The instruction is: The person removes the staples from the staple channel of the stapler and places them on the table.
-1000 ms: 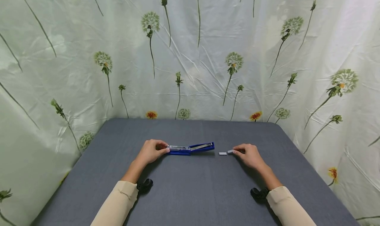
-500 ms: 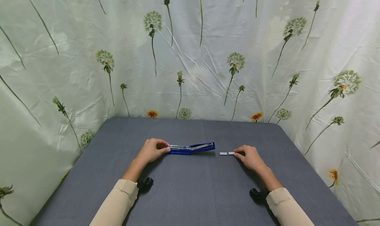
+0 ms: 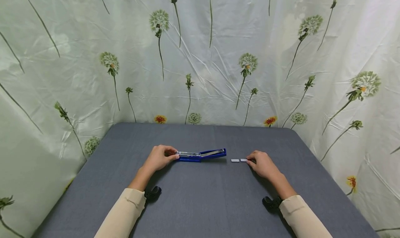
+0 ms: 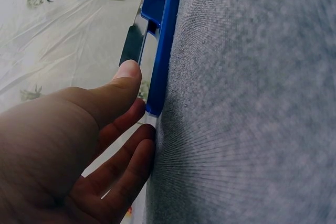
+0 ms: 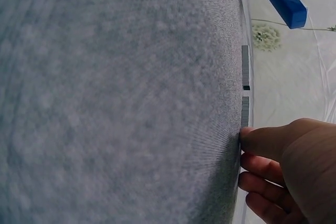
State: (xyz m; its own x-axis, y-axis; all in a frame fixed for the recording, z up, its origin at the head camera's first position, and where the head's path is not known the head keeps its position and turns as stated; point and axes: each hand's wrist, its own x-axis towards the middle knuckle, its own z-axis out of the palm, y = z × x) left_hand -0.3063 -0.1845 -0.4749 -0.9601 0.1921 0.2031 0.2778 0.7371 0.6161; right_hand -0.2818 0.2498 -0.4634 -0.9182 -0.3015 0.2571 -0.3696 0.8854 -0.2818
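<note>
A blue stapler (image 3: pixel 189 159) lies opened out on the table, its metal magazine on the left and its upper arm slanting up to the right. My left hand (image 3: pixel 158 158) holds the stapler's left end; in the left wrist view the thumb (image 4: pixel 127 72) is against its metal part, the other fingers partly hidden behind. To the right lie two short grey staple strips, end to end with a small gap. The left staple strip (image 3: pixel 235 160) is untouched. My right hand (image 3: pixel 261 164) pinches the outer end of the right staple strip (image 5: pixel 245 110), which lies flat.
The grey cloth-covered table (image 3: pixel 200 203) extends on all sides of the hands. A flowered curtain (image 3: pixel 212 74) hangs behind its far edge. Each wrist wears a black camera mount, the left mount (image 3: pixel 153 194) and the right mount (image 3: pixel 271 204) close above the tabletop.
The right staple strip was tilted in my right fingers; it has come down flat, in line with the other strip. The left hand and stapler have stayed in place.
</note>
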